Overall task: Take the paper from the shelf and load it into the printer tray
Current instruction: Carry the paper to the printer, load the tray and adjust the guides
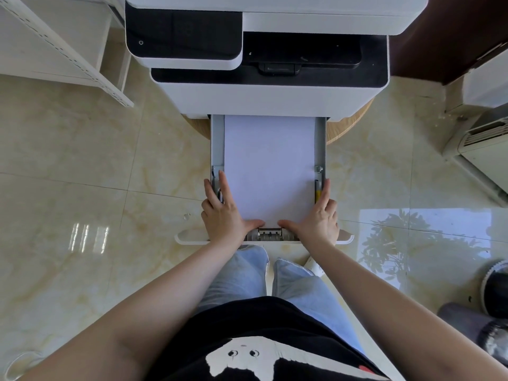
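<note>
A white and black printer (269,64) stands ahead of me with its grey paper tray (217,144) pulled out toward me. White paper (269,163) lies flat inside the tray between the side guides. My left hand (224,213) rests on the tray's near left corner, fingers along the left guide and thumb at the paper's near edge. My right hand (320,213) mirrors it on the near right corner, fingers along the right guide. Both hands lie flat with fingers extended, touching the paper's edges rather than gripping it.
A white metal shelf (63,48) stands at the upper left. The printer sits on a round wooden stand (354,125). A white appliance (478,149) is at the right, and dark round objects (494,298) sit on the tiled floor at lower right.
</note>
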Demonstrator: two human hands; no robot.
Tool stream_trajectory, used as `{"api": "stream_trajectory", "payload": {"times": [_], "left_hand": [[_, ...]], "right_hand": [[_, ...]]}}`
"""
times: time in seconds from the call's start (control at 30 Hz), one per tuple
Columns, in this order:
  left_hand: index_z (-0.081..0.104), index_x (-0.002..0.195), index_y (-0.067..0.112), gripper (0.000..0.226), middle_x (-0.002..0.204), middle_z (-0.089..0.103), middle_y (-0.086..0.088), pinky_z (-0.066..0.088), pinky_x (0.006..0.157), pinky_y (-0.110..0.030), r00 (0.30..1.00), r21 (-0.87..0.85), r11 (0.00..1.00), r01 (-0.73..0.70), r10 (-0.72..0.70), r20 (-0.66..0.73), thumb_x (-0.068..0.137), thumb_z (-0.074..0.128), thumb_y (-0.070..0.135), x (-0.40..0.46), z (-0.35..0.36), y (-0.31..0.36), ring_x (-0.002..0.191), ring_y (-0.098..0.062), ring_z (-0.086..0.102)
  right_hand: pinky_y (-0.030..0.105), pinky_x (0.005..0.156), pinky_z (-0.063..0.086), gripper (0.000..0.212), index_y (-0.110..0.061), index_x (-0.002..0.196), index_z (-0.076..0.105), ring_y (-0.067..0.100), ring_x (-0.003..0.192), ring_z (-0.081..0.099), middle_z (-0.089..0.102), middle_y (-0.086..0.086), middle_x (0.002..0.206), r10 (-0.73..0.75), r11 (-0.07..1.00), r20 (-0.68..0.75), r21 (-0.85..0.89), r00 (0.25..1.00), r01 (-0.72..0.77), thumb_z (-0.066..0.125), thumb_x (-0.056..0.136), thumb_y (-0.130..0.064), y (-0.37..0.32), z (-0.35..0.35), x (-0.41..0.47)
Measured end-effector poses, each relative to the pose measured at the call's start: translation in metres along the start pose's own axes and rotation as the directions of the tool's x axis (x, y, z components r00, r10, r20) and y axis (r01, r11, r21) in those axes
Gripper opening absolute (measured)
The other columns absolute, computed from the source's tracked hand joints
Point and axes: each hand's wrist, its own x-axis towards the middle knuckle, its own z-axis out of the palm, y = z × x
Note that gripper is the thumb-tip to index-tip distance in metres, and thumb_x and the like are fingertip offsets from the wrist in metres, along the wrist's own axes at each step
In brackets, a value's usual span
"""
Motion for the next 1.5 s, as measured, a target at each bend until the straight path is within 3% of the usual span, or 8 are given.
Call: {"api": "stream_trajectory", "payload": {"times": [0.47, 0.6, 0.73, 0.93, 1.13, 1.27, 1.43, 1.5], "left_hand": [[-0.001, 0.151, 0.026, 0.145, 0.153, 0.018, -0.02, 0.052, 0.087, -0.044, 0.998, -0.079, 0.995, -0.06, 0.057, -0.035, 0.041, 0.085, 0.06, -0.003, -0.001, -0.014, 0.118, -0.04, 0.049], [0.009, 0.151, 0.028, 0.119, 0.154, 0.014, -0.02, 0.05, 0.087, -0.047, 1.0, -0.167, 0.986, -0.029, 0.026, -0.016, 0.059, 0.078, 0.06, 0.001, -0.002, -0.013, 0.122, -0.044, 0.044], [0.019, 0.149, 0.025, 0.099, 0.151, 0.018, -0.019, 0.051, 0.085, -0.05, 1.0, -0.261, 0.965, 0.02, -0.022, -0.005, 0.071, 0.073, 0.054, 0.017, -0.01, -0.004, 0.126, -0.041, 0.04], [0.023, 0.147, 0.025, 0.086, 0.147, 0.025, -0.017, 0.048, 0.087, -0.048, 0.996, -0.387, 0.919, 0.077, -0.087, -0.009, 0.078, 0.07, 0.047, 0.044, -0.014, 0.011, 0.125, -0.038, 0.04], [0.035, 0.143, 0.031, 0.072, 0.143, 0.031, -0.015, 0.043, 0.092, -0.047, 0.991, -0.43, 0.896, 0.111, -0.135, -0.025, 0.081, 0.07, 0.039, 0.045, -0.008, 0.015, 0.123, -0.037, 0.042], [0.039, 0.139, 0.029, 0.069, 0.14, 0.035, -0.013, 0.043, 0.092, -0.049, 0.982, -0.48, 0.866, 0.137, -0.181, -0.046, 0.08, 0.073, 0.033, 0.046, -0.008, 0.018, 0.119, -0.036, 0.046], [0.044, 0.133, 0.024, 0.063, 0.139, 0.038, -0.011, 0.042, 0.087, -0.047, 0.976, -0.449, 0.882, 0.142, -0.199, -0.083, 0.078, 0.075, 0.024, 0.044, -0.008, 0.022, 0.116, -0.038, 0.048], [0.044, 0.133, 0.025, 0.063, 0.139, 0.037, -0.012, 0.043, 0.087, -0.047, 0.977, -0.441, 0.886, 0.144, -0.198, -0.08, 0.078, 0.074, 0.023, 0.043, -0.009, 0.024, 0.116, -0.038, 0.048]], "right_hand": [[0.044, 0.097, 0.042, 0.145, -0.038, 0.146, -0.016, 0.032, 0.127, 0.044, 0.039, 0.011, 0.136, -0.009, 0.999, -0.012, 0.047, 1.0, 0.01, 0.087, 0.045, -0.049, 0.006, -0.001, -0.005], [0.044, 0.087, 0.047, 0.125, -0.052, 0.142, -0.004, 0.033, 0.118, 0.051, 0.04, 0.011, 0.131, -0.021, 0.988, -0.026, 0.154, 0.999, 0.024, 0.084, 0.055, -0.044, 0.005, -0.003, -0.005], [0.04, 0.076, 0.048, 0.101, -0.052, 0.142, 0.009, 0.031, 0.11, 0.053, 0.042, 0.01, 0.128, -0.048, 0.964, -0.027, 0.259, 0.998, 0.053, 0.077, 0.067, -0.049, 0.001, -0.01, 0.003], [0.043, 0.081, 0.052, 0.072, -0.044, 0.139, 0.03, 0.028, 0.11, 0.055, 0.04, 0.005, 0.133, -0.075, 0.953, -0.006, 0.294, 0.997, 0.073, 0.068, 0.078, -0.049, -0.013, -0.017, 0.03], [0.039, 0.096, 0.046, 0.07, -0.041, 0.141, 0.037, 0.026, 0.115, 0.052, 0.041, 0.005, 0.131, -0.056, 0.915, -0.046, 0.398, 0.997, 0.07, 0.07, 0.079, -0.04, -0.011, -0.008, 0.033], [0.031, 0.094, 0.04, 0.065, -0.04, 0.139, 0.04, 0.024, 0.116, 0.049, 0.041, 0.004, 0.131, -0.067, 0.897, -0.049, 0.435, 0.997, 0.082, 0.069, 0.082, -0.038, -0.01, -0.009, 0.035], [0.039, 0.1, 0.043, 0.065, -0.041, 0.14, 0.039, 0.026, 0.118, 0.049, 0.041, 0.005, 0.133, -0.053, 0.91, -0.049, 0.41, 0.997, 0.068, 0.068, 0.083, -0.036, -0.013, -0.009, 0.034], [0.037, 0.1, 0.042, 0.064, -0.04, 0.14, 0.039, 0.023, 0.117, 0.049, 0.041, 0.005, 0.133, -0.065, 0.905, -0.045, 0.419, 0.997, 0.078, 0.067, 0.083, -0.035, -0.012, -0.01, 0.034]]}}
